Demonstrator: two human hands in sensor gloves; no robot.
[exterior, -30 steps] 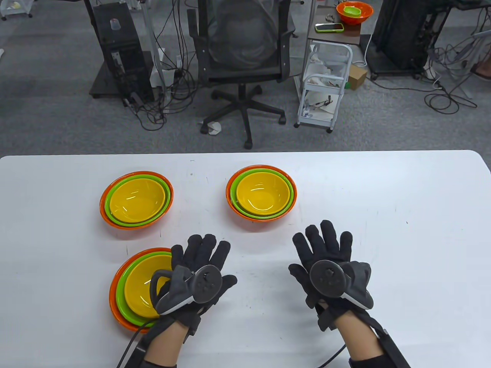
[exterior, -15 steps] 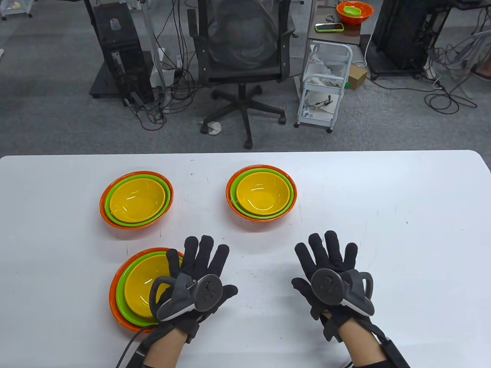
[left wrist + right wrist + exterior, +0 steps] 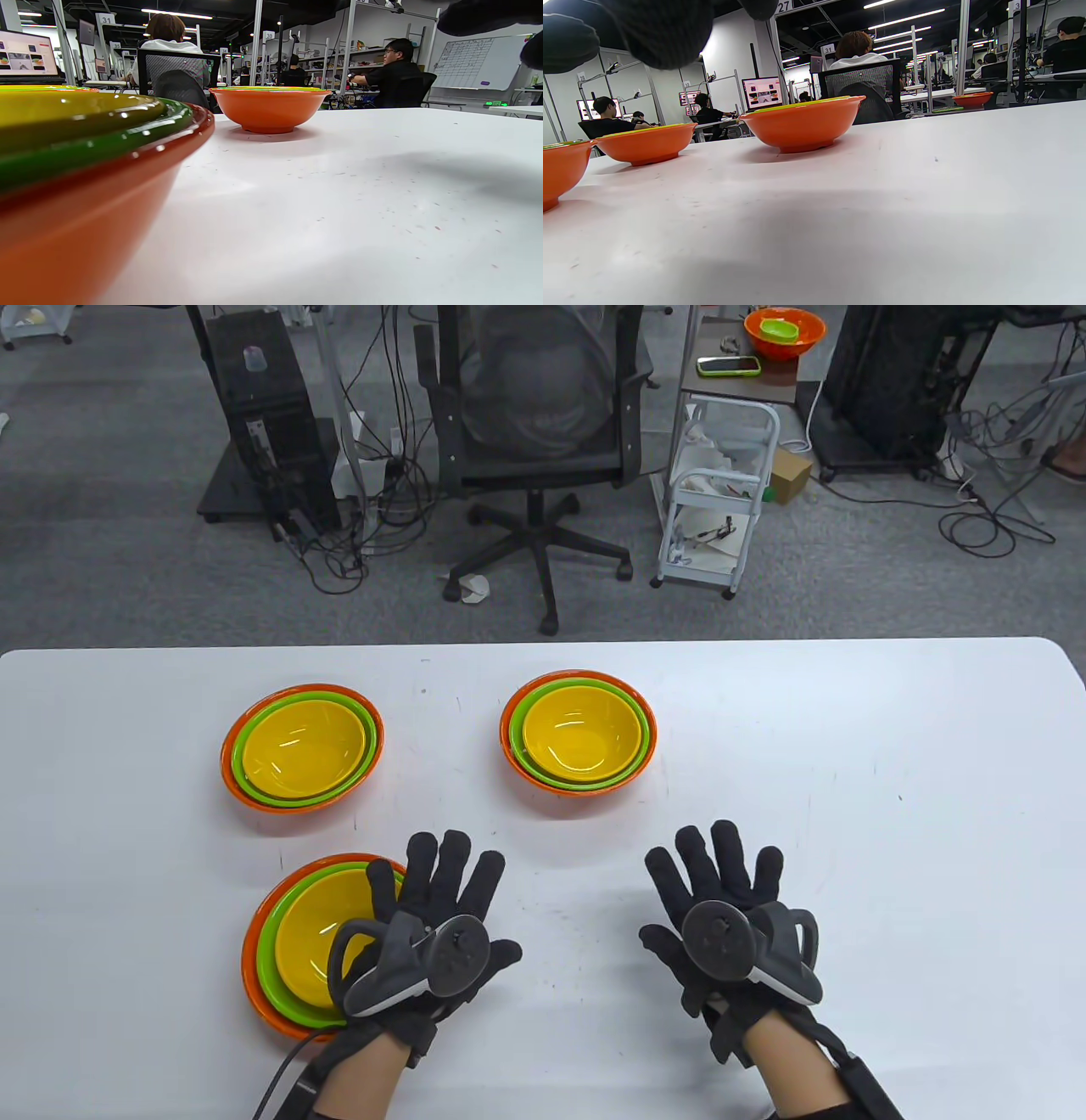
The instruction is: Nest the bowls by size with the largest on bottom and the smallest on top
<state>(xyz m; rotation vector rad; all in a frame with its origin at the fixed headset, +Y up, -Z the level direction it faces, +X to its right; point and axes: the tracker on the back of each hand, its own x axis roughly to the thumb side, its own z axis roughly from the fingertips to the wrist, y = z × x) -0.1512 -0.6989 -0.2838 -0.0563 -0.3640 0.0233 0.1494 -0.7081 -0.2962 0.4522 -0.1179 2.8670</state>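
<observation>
All three bowl stacks (image 3: pixel 577 734) nested; both hands (image 3: pixel 441 916) splayed, empty, barely shifted beside near stack (image 3: pixel 288 950) on desk (image 3: pixel 891 814) — looks done.

Three nested bowl stacks, each orange under green under yellow.

The near stack (image 3: pixel 293 937) sits upright touching the left side of the left hand (image 3: pixel 441 916), whose outer fingers overlap its rim. The far-left stack (image 3: pixel 301 746) lies ahead and left of that hand, well apart. The centre stack (image 3: pixel 577 731) stands ahead, between both hands, near the right hand (image 3: pixel 721 908).
</observation>
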